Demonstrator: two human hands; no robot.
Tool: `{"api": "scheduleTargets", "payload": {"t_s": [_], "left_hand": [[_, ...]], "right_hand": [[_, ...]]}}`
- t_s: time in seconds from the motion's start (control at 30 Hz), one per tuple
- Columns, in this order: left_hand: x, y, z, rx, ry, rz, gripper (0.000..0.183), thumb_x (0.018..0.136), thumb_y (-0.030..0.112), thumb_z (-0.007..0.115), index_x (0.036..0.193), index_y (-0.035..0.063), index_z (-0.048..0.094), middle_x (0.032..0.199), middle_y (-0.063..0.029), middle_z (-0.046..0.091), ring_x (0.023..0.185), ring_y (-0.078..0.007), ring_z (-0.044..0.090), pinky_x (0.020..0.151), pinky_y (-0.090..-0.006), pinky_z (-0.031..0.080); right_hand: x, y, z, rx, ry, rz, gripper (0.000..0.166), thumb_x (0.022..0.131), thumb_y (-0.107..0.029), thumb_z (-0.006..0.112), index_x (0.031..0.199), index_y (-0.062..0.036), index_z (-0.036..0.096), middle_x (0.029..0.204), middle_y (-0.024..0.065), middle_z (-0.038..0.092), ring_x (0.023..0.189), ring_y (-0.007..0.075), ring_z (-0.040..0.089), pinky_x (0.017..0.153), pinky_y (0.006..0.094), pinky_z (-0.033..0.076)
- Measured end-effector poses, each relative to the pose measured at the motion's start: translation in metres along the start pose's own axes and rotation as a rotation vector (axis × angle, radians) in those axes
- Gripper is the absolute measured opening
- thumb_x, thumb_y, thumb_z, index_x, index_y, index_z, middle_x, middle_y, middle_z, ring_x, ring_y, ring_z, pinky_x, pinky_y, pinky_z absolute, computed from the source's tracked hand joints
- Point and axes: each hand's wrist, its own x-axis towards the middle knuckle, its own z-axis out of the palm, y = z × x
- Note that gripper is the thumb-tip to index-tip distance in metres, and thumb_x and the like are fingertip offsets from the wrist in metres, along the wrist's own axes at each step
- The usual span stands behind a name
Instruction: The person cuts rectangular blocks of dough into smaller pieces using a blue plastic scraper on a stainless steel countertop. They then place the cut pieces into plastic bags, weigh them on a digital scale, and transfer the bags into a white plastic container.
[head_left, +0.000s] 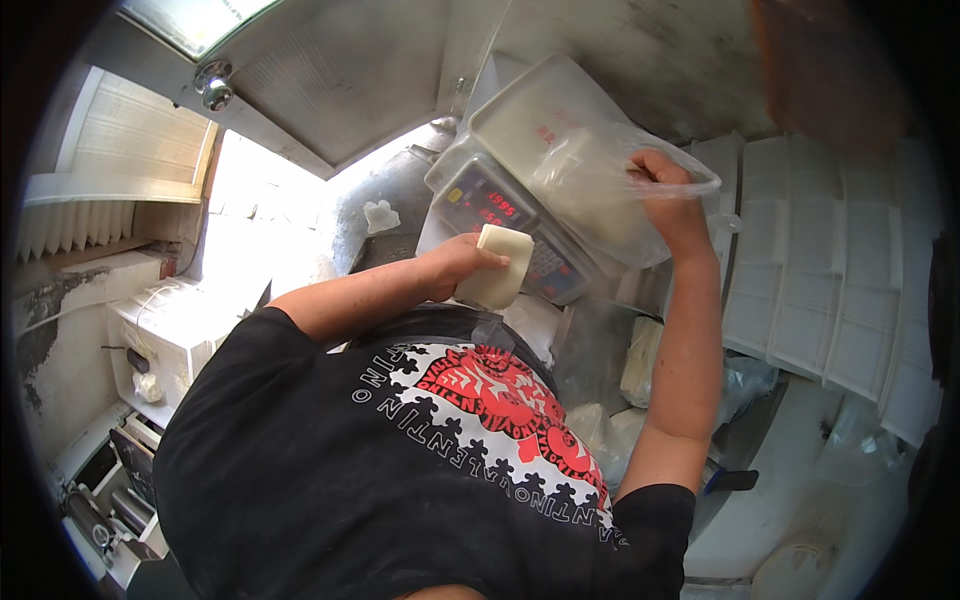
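Note:
My left hand (459, 262) grips a folded stack of pale, thin sheets (496, 268), perhaps dough wrappers, just in front of my body. My right hand (664, 180) holds the rim of a clear plastic bag (600, 214) and lifts it, fingers partly inside. Pale contents show dimly through the bag; what they are I cannot tell. Behind the bag a translucent plastic bin (517, 112) with red writing stands tilted in the view. A digital scale (487, 201) with lit red digits lies between the bin and my left hand, partly covered by the bag.
White ribbed plastic trays (806, 262) are at the right. Bagged pale goods (641, 360) and a dark-handled tool (731, 481) lie beside my right forearm. A metal-framed door (337, 75) spans the upper left. A white box (176, 337) with a cable stands at the left.

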Motion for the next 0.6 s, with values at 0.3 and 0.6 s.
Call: {"api": "scheduleTargets", "payload": {"t_s": [0.3,0.6], "left_hand": [[-0.001,-0.007,0.009,0.015,-0.027,0.013,0.037,0.081,0.004,0.059,0.118,0.0040,0.053,0.106,-0.0110,0.061,0.093,-0.0243,0.061,0.083,-0.0392,0.050],[0.049,-0.054,0.044,0.099,-0.243,-0.121,0.045,0.078,-0.003,0.056,0.122,0.0035,0.049,0.108,-0.0134,0.059,0.095,-0.0270,0.061,0.082,-0.0411,0.051]], "right_hand": [[0.009,0.038,0.029,-0.117,0.319,0.097,0.014,0.083,-0.010,0.057,0.092,-0.0010,0.061,0.091,0.0130,0.065,0.077,0.0252,0.061,0.070,0.0323,0.047],[-0.213,0.004,0.137,0.982,0.361,0.951,0.024,0.093,-0.025,0.050,0.107,-0.0055,0.056,0.095,0.0051,0.061,0.085,0.0140,0.057,0.073,0.0291,0.045]]}}
